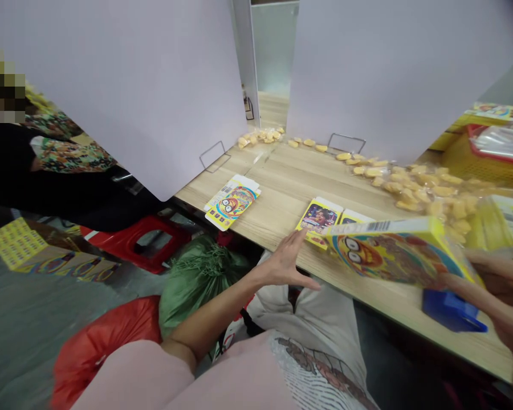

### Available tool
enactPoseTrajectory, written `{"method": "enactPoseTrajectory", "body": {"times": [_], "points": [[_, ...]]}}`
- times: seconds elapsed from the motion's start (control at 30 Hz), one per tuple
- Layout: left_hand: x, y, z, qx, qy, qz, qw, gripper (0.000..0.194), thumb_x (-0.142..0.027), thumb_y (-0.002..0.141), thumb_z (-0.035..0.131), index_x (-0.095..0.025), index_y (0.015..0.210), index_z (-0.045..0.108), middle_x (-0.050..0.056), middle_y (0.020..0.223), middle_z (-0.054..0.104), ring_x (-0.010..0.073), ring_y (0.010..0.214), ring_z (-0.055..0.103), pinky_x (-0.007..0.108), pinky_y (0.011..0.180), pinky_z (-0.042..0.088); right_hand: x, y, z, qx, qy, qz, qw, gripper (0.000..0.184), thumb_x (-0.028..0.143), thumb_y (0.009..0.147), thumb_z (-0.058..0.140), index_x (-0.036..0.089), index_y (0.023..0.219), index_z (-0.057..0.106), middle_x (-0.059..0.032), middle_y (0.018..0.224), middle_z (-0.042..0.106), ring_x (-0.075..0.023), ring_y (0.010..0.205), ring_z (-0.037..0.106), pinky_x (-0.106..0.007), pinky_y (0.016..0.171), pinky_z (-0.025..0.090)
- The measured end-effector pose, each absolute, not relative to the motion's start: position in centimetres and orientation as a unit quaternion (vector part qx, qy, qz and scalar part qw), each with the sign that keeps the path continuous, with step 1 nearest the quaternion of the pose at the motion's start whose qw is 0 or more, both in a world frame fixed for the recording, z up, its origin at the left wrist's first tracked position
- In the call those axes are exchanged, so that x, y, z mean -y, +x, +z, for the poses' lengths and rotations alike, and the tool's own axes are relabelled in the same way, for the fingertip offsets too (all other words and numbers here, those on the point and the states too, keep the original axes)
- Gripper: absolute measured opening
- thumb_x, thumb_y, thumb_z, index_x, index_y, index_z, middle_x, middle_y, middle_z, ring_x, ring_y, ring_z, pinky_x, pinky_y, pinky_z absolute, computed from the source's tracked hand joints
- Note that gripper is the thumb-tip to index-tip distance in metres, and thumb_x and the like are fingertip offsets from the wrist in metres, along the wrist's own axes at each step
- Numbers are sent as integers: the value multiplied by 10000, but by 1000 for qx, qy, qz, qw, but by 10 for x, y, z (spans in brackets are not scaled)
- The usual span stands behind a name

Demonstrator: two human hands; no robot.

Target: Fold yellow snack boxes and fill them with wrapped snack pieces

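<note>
My right hand [487, 290] grips a yellow printed cardboard box [393, 250] by its right end, raised above the table. The box bears a cartoon face with glasses. My left hand [287, 263] is open at the table's front edge, its fingers spread, close to the box's left end. Just beyond those fingers lies a yellow printed card or flat carton [320, 216], partly covered by the raised box. Another flat yellow carton [233, 202] rests farther left on the table. Beneath my right hand sits a blue object [453, 310] whose kind I cannot make out.
Many small clear packets with yellow pieces [427, 185] spread along the table's back and right. White panels [359, 74] stand behind. A red-rimmed yellow basket [491, 148] is at right. Floor left: red stool [137, 239], green sack [200, 279], red bag [111, 341]. A person sits at left.
</note>
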State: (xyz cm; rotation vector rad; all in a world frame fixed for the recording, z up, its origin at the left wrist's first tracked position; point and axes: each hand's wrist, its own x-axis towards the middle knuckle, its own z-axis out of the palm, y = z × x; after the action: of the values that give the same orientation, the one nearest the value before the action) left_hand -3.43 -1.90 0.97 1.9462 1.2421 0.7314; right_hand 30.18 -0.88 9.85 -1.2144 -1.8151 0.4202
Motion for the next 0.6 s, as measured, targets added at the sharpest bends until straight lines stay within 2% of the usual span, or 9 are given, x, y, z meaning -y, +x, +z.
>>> {"method": "enactPoseTrajectory", "body": {"times": [0.13,0.23,0.3,0.4,0.43,0.5,0.6], "points": [[13,-39,7,-484,751,331,305,1090,-561,584,821,-85,1444,351,230,1423,457,373,1325,416,506,1126,316,1,251,91,743,-464,69,477,419,298,763,764,366,1163,661,-31,995,720,-258,795,684,-418,738,568],[14,-42,12,-509,731,345,295,933,-516,654,793,-63,1387,437,223,1357,528,346,1262,490,461,1078,383,-18,218,69,787,-403,-21,467,469,252,770,744,277,1222,619,-72,1116,683,-262,918,668,-421,834,548],[19,-43,18,-526,716,354,291,742,-504,755,713,-93,1337,504,192,1318,574,311,1225,527,431,1045,409,-34,196,52,811,-358,-50,460,460,225,790,709,228,1235,592,-101,1140,665,-260,972,649,-411,844,540],[28,-44,25,-533,708,335,320,370,-449,875,584,-138,1045,688,103,1051,711,228,991,638,331,879,474,-56,155,31,838,-316,-79,438,385,192,826,637,183,1207,578,-125,1117,662,-260,1017,610,-409,872,513],[32,-46,26,-535,705,321,337,338,-439,886,566,-135,899,713,73,902,724,193,859,646,291,784,473,-62,139,26,846,-308,-82,427,355,182,835,612,172,1189,581,-127,1110,663,-260,1020,597,-406,879,502],[39,-51,28,-543,696,300,361,406,-450,876,568,-121,664,677,14,634,639,121,622,558,239,610,401,-69,107,15,865,-297,-78,398,306,162,845,569,152,1150,593,-130,1094,663,-258,1006,575,-391,871,480],[47,-62,30,-565,671,295,379,459,-479,824,620,-115,545,599,-45,485,447,69,506,371,222,506,271,-69,66,-4,899,-286,-67,324,247,135,844,535,132,1077,619,-133,1065,661,-267,967,544,-385,827,449]]}}
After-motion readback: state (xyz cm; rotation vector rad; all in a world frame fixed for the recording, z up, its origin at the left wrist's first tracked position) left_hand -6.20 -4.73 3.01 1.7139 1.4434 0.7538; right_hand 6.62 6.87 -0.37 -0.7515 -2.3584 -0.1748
